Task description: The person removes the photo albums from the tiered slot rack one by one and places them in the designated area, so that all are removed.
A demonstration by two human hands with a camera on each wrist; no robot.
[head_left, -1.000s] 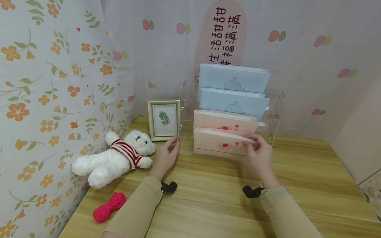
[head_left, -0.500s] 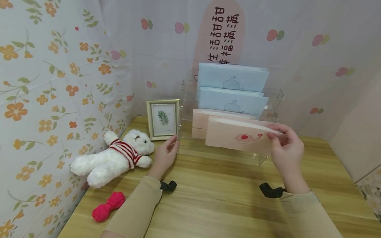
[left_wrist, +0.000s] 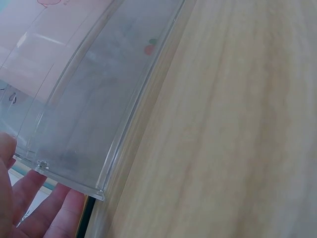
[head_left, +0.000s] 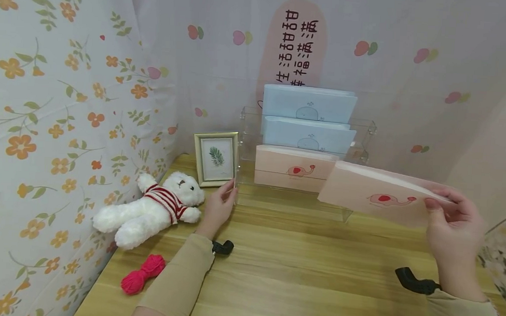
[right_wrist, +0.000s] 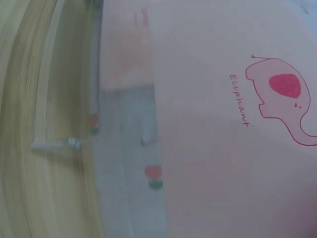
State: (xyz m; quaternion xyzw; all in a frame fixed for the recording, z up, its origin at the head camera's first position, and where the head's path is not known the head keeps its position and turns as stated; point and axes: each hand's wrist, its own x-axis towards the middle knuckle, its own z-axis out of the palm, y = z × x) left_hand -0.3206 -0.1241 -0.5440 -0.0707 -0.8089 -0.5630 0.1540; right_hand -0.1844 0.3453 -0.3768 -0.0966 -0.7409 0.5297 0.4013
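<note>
We pinch the pink envelope point(head_left: 376, 198) by its right end in our right hand point(head_left: 453, 228), its long axis pointing left toward the clear rack point(head_left: 254, 129), which our left hand point(head_left: 220, 205) touches with straight fingers.

Wooden table point(head_left: 297, 281) set in a corner between a floral-print curtain point(head_left: 55, 117) on the left and a pale backdrop point(head_left: 414, 81) bearing a pink sign with dark characters point(head_left: 295, 44). White teddy bear point(head_left: 154, 207) in a red-striped jumper, lying near the curtain. Ball of pink-red yarn point(head_left: 143, 274), in front of the bear, near the table's front edge. Gold-framed leaf picture point(head_left: 216, 157), upright, behind the bear.
</note>
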